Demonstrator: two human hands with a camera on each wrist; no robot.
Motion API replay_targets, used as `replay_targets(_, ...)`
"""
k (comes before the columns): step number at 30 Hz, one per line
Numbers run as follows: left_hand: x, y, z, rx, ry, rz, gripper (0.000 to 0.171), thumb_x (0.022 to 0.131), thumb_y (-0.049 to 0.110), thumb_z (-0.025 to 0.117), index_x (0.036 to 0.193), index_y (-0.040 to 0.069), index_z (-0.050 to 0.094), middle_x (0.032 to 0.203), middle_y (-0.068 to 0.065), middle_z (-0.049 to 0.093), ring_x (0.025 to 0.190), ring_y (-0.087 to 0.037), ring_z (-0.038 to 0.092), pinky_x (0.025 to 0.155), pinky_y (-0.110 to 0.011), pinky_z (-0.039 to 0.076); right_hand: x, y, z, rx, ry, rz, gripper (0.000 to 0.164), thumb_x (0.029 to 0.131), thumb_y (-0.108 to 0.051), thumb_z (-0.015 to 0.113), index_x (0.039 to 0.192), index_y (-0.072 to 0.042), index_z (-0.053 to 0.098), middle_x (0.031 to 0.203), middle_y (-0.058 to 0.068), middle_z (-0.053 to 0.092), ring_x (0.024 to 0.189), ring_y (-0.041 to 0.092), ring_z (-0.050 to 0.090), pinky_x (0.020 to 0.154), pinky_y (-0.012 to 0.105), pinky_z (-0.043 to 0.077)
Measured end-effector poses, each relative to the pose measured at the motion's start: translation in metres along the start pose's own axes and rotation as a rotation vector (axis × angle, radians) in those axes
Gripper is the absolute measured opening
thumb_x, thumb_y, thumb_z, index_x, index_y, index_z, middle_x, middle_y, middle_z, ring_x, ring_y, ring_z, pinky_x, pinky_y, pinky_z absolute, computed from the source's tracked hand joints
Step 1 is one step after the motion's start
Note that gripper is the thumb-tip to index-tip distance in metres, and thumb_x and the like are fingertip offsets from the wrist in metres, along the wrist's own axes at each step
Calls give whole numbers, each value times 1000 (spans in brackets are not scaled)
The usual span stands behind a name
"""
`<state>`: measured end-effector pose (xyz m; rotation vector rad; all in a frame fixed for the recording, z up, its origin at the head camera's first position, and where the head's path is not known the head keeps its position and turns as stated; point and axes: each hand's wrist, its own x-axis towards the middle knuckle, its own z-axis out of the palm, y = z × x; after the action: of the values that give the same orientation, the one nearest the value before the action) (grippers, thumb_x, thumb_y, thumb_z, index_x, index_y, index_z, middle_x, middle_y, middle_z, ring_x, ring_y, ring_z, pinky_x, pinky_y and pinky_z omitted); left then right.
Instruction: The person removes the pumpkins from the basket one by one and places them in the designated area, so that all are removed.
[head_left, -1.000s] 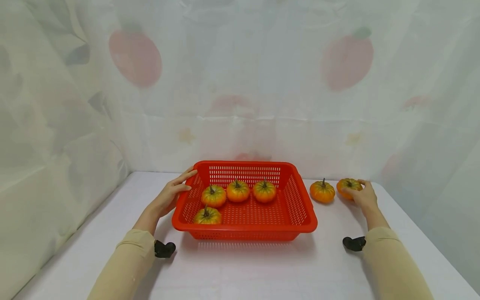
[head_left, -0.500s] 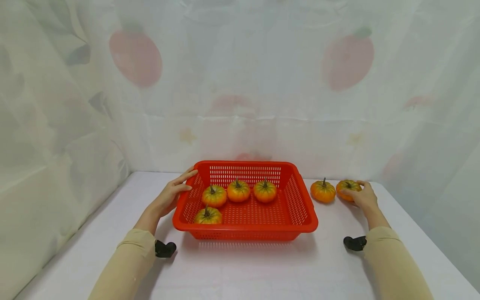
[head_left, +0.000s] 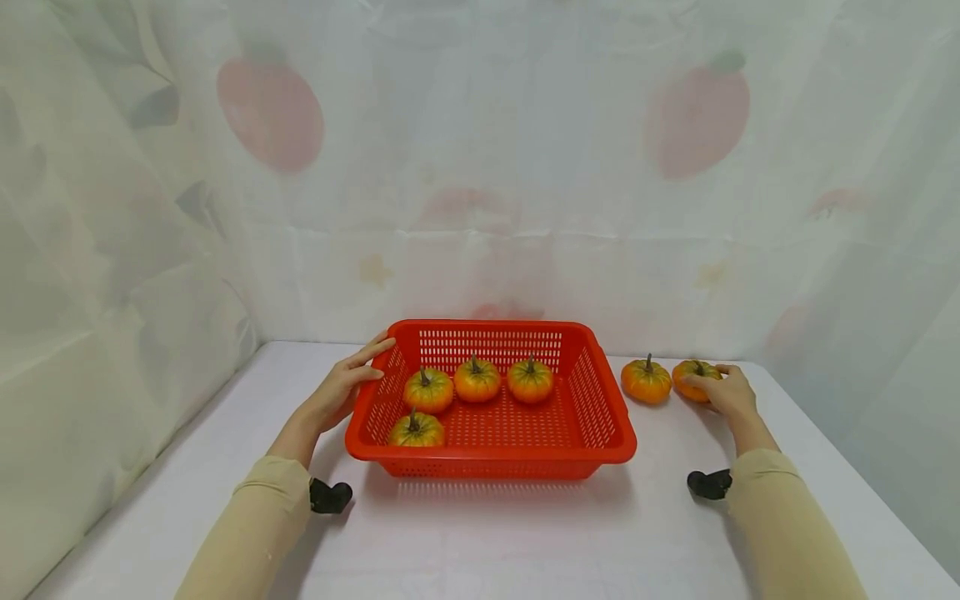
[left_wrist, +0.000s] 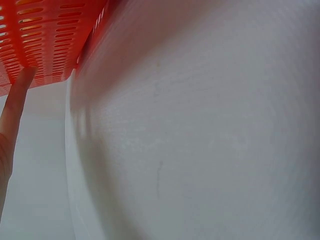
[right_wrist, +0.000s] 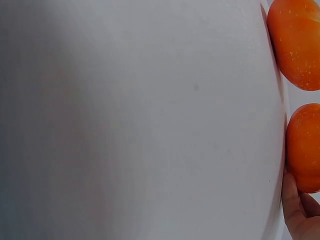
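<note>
My left hand [head_left: 339, 392] touches the left side of a red plastic basket [head_left: 495, 455], its fingers stretched out along the rim. In the left wrist view one straight fingertip meets the slotted basket wall [left_wrist: 50, 50]. Several small orange-green pumpkins sit inside: one at the front left [head_left: 417, 431], the others, such as the right-hand pumpkin [head_left: 530, 382], farther back. On the table right of the basket, my right hand [head_left: 731, 396] holds a pumpkin [head_left: 692, 372] from its right side between thumb and fingers. Another pumpkin [head_left: 646, 382] stands just left of it.
A white cloth covers the table [head_left: 495, 542]. Pale fruit-patterned curtain [head_left: 480, 167] hangs behind it and along both sides. Near each wrist a black camera mount [head_left: 330, 497] sticks out inward from the sleeve.
The pumpkin in my right hand has shifted very slightly toward me and its neighbour. My left hand and the basket stay where they were.
</note>
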<state>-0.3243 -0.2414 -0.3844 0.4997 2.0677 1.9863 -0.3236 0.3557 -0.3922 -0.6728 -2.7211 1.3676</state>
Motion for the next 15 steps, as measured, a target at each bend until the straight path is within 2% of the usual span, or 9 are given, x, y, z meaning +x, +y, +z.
replay_targets(7,0,0,0,-6,-4,2,62,99,7,40,158,12,21,170,9,0,148,-34,26,96,-25,55,2,1,-2,-9,-12,8,92,93,-43,58,153,9,11,156,38,19,141,49,26,120,56,28)
replay_targets(15,-1,0,0,-14,-2,2,62,99,7,40,158,11,20,170,8,-1,152,-39,19,95,-24,55,3,2,-5,-11,-43,-11,95,93,-44,58,153,12,8,155,39,19,137,46,33,108,48,47)
